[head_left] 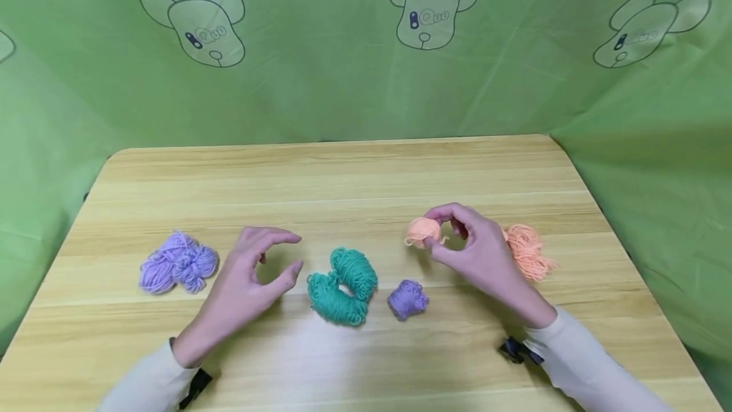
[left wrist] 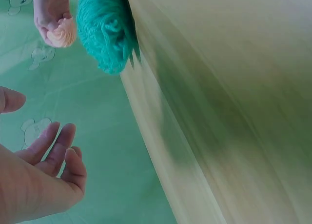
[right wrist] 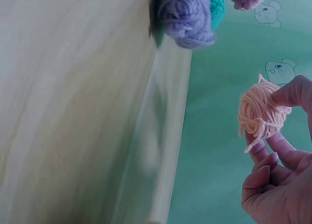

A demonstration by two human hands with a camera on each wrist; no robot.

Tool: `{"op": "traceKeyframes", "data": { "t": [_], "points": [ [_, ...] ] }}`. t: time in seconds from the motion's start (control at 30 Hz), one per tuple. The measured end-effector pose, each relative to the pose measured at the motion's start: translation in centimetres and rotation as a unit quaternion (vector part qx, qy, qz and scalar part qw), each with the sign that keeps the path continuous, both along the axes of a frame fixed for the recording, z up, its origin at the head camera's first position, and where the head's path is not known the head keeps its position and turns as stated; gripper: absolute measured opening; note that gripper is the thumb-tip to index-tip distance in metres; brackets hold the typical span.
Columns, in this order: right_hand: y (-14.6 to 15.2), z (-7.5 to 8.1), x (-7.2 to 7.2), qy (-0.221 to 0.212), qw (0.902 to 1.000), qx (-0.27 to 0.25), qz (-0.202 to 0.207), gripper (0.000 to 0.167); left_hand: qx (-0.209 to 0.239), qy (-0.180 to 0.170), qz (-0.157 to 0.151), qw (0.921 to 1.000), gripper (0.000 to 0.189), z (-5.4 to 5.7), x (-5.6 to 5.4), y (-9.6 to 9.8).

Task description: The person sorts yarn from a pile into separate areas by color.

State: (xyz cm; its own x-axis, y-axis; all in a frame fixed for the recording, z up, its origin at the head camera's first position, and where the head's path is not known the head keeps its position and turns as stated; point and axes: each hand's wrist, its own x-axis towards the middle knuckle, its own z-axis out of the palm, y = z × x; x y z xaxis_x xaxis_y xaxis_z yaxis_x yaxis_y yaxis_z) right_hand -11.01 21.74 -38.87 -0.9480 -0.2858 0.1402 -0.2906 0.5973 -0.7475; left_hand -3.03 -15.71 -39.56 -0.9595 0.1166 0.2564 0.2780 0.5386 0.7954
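Between thumb and fingers my right hand (head_left: 477, 250) pinches a small peach ball of yarn (head_left: 423, 232), with loose strands showing in the right wrist view (right wrist: 263, 112). My left hand (head_left: 251, 272) holds nothing; its thumb and fingers are spread apart and loosely bent, just left of a teal yarn skein (head_left: 343, 288) curved on the table. A small purple ball of yarn (head_left: 408, 299) sits between that skein and my right hand. To the left of my left hand lies a larger purple yarn bundle (head_left: 178, 262). Behind my right wrist, a peach yarn bundle (head_left: 528, 252) is partly hidden.
The wooden table (head_left: 320, 177) has rounded far corners. A green curtain (head_left: 320, 94) with printed mouse-like heads hangs behind it and along both sides. Black straps (head_left: 517, 351) circle my wrists over pale sleeves.
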Motion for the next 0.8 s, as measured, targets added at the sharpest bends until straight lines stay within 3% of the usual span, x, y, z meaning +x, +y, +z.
{"op": "traceKeyframes", "data": {
  "t": [0.8],
  "points": [
    [3.1,0.4,-0.1,0.022,0.9984,-0.022,-0.047,0.036,0.0,-0.042,-0.078,0.9961,0.044,-0.6,-1.5,5.0]
  ]
}}
